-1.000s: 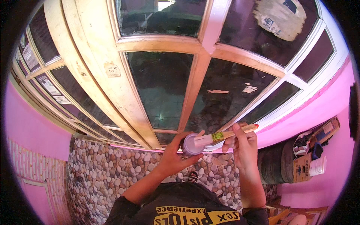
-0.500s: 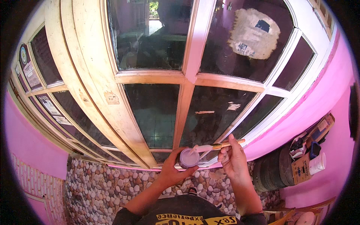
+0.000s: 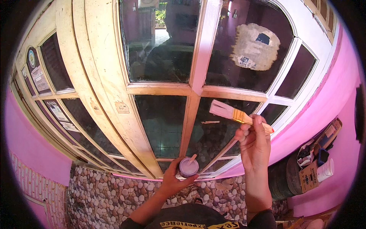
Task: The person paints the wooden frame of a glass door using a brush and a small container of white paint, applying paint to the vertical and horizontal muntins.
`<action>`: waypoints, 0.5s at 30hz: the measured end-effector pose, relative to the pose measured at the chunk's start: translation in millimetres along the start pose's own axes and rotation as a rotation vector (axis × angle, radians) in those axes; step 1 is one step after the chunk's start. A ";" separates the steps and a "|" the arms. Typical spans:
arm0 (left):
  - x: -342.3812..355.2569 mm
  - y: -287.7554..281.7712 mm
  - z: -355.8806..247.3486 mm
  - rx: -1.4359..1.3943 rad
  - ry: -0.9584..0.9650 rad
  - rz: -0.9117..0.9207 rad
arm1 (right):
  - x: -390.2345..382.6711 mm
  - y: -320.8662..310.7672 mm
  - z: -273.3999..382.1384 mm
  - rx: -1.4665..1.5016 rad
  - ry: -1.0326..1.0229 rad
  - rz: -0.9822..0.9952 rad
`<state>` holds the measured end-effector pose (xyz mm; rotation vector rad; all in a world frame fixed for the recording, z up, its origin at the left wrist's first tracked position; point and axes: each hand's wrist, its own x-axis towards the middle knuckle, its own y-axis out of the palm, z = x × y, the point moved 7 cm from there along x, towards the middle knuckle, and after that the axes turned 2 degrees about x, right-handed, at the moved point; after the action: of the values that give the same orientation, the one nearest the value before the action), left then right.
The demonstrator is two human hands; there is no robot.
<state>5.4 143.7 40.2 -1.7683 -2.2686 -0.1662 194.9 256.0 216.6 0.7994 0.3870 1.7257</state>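
One left hand (image 3: 173,182) curls partway around a small round cup (image 3: 184,174) of pink paint (image 3: 186,167). A wooden stick (image 3: 192,158) leans up and right in the paint. Higher, in front of a dark glass pane (image 3: 213,137), is a flat paintbrush (image 3: 239,115). It slants: pink bristles (image 3: 221,109) point left and a bit up, handle (image 3: 247,119) down to the right. The right hand (image 3: 256,143) pinches the handle with bent fingers (image 3: 244,132) and thumb (image 3: 259,129).

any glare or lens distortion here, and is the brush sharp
Head view: the door frame bows under fisheye distortion, dark corners around the image; head view: a bright patch, perhaps reflected, shows in the upper-left glass pane; head view: the paintbrush looks reasonably sharp.
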 end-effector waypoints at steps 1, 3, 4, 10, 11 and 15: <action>-1.1 -2.3 -0.2 -0.025 0.001 -0.013 | 1.8 3.5 -2.7 0.003 0.001 0.004; -4.2 -4.6 2.5 -0.024 -0.007 -0.028 | 2.2 17.1 6.7 -0.235 -0.203 0.080; -5.6 -5.5 4.3 -0.026 -0.017 -0.039 | 1.2 21.2 11.3 -0.306 -0.248 0.118; -8.0 -4.8 14.9 -0.022 0.016 -0.036 | -3.7 30.3 16.4 -0.537 -0.424 0.136; -8.6 -4.6 15.5 -0.022 0.017 -0.034 | -3.9 29.6 16.4 -0.538 -0.425 0.135; -9.9 -3.0 16.0 -0.050 -0.011 -0.013 | -7.7 21.4 25.1 -0.586 -0.492 0.089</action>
<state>2.6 137.7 22.4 -1.7833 -2.3033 -0.2184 197.8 238.6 245.5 0.7714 -0.4758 1.5347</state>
